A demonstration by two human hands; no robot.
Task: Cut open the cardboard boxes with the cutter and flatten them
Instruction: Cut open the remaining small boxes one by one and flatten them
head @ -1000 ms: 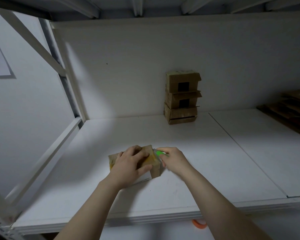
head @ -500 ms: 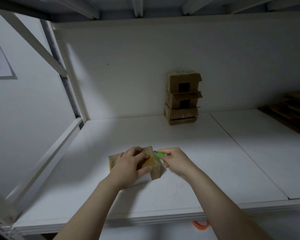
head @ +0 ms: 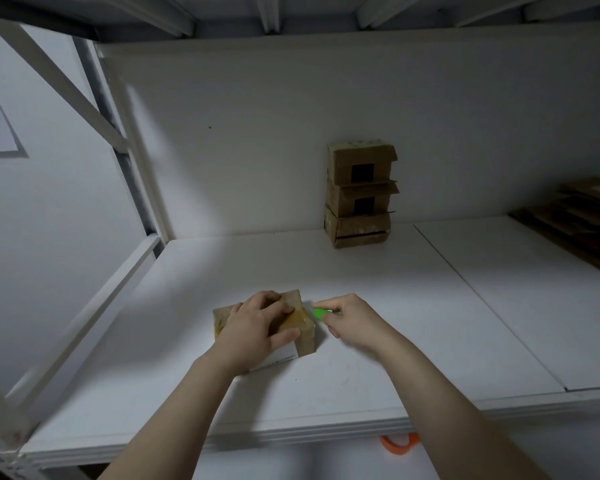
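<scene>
A small taped cardboard box lies on the white shelf, near its front. My left hand rests on top of the box, fingers spread over it and thumb against its near side. My right hand grips a green cutter, whose tip sits at the box's right top edge, by the yellowish tape. Most of the cutter is hidden inside the hand.
Three more small cardboard boxes are stacked against the back wall. Flattened dark cardboard lies at the far right. A white upright and diagonal brace bound the shelf on the left. An orange object shows below the front edge.
My right hand with the cutter has shifted slightly back along the box's right edge. The left hand has stayed on the box.
</scene>
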